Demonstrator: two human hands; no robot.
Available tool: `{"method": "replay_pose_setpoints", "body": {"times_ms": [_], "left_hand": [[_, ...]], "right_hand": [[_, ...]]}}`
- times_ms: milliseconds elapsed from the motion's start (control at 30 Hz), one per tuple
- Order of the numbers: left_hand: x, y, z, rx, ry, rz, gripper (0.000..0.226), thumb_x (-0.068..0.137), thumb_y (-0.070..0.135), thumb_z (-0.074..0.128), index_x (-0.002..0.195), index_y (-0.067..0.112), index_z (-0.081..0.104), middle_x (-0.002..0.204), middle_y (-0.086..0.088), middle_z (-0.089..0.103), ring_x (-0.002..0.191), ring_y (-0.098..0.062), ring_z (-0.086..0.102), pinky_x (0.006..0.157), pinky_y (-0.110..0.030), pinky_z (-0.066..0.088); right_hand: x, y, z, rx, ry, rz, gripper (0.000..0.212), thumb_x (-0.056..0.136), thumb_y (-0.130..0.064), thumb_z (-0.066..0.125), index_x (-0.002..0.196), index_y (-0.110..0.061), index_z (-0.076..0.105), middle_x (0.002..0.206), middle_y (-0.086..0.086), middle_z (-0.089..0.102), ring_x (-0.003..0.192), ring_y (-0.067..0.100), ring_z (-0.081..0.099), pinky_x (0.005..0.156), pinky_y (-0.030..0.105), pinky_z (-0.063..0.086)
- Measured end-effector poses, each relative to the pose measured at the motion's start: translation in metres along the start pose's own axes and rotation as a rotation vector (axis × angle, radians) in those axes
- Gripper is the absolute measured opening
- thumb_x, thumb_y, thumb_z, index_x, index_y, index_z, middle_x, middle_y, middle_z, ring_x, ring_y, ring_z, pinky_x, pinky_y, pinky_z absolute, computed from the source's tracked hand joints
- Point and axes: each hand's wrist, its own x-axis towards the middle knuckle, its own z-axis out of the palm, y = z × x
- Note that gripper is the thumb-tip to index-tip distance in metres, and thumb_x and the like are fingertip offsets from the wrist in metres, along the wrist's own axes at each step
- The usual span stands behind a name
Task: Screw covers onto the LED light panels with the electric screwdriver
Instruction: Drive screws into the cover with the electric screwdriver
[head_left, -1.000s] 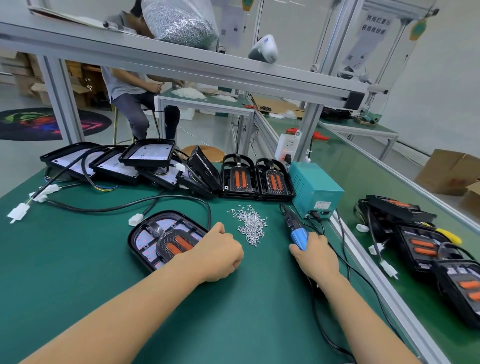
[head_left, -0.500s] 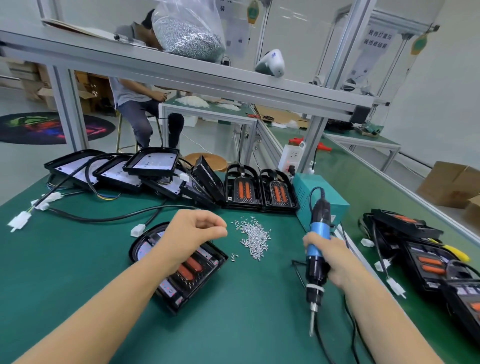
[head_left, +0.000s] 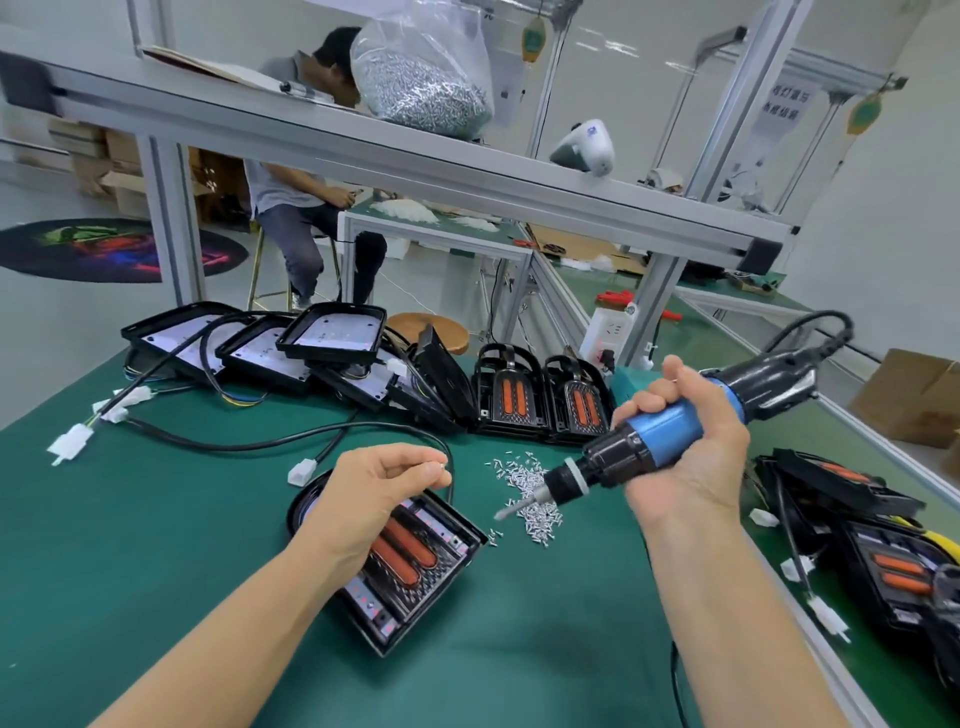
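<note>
A black LED light panel (head_left: 415, 577) with two orange strips lies on the green table in front of me. My left hand (head_left: 379, 488) hovers above it and pinches a small screw between thumb and fingertip. My right hand (head_left: 685, 447) grips the blue and black electric screwdriver (head_left: 654, 436), held nearly level with its bit pointing left and down, over the pile of loose silver screws (head_left: 530, 493). The bit tip is a short way right of my left hand's fingertips.
Several open panels with cables (head_left: 291, 353) and two closed panels (head_left: 540, 400) stand at the back of the table. More panels (head_left: 852, 525) lie at the right. A bag of screws (head_left: 426, 88) sits on the overhead shelf. A person (head_left: 306, 208) sits at another bench behind.
My right hand has swung the screwdriver from upright to nearly level, bit toward my left hand. The left hand stays over the panel, fingers now pinched together.
</note>
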Motion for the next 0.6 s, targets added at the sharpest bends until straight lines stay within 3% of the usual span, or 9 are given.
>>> {"method": "replay_pose_setpoints", "body": {"times_ms": [100, 267, 400, 600], "left_hand": [[-0.002, -0.001, -0.003, -0.035, 0.014, -0.004, 0.011, 0.083, 0.004, 0.066, 0.084, 0.014, 0.072, 0.074, -0.005, 0.074, 0.071, -0.006, 0.067, 0.074, -0.017, 0.048], [-0.005, -0.001, -0.005, -0.11, -0.004, -0.003, 0.007, 0.081, 0.012, 0.068, 0.08, 0.016, 0.073, 0.076, -0.005, 0.073, 0.072, -0.008, 0.065, 0.08, -0.026, 0.048], [-0.009, 0.0, -0.006, -0.166, -0.023, 0.009, 0.016, 0.068, 0.026, 0.07, 0.079, 0.015, 0.074, 0.077, -0.006, 0.072, 0.074, -0.01, 0.064, 0.084, -0.032, 0.046], [-0.009, 0.001, -0.009, -0.198, -0.023, 0.021, 0.015, 0.068, 0.029, 0.068, 0.075, 0.018, 0.075, 0.078, -0.005, 0.072, 0.074, -0.008, 0.065, 0.08, -0.027, 0.046]], "right_hand": [[-0.004, 0.01, 0.013, 0.055, -0.04, -0.092, 0.009, 0.09, -0.007, 0.053, 0.087, -0.014, 0.058, 0.058, -0.005, 0.052, 0.047, 0.007, 0.049, 0.054, 0.018, 0.047], [-0.009, 0.027, 0.032, 0.08, -0.106, -0.178, 0.021, 0.068, -0.008, 0.063, 0.085, -0.016, 0.056, 0.06, -0.005, 0.052, 0.05, 0.009, 0.051, 0.057, 0.02, 0.047], [-0.008, 0.039, 0.04, 0.039, -0.095, -0.21, 0.019, 0.087, 0.001, 0.051, 0.086, -0.018, 0.054, 0.057, -0.006, 0.05, 0.049, 0.008, 0.048, 0.057, 0.02, 0.046], [-0.01, 0.05, 0.044, 0.018, -0.133, -0.221, 0.02, 0.087, 0.001, 0.05, 0.085, -0.018, 0.055, 0.057, -0.006, 0.051, 0.049, 0.008, 0.049, 0.056, 0.02, 0.047]]}}
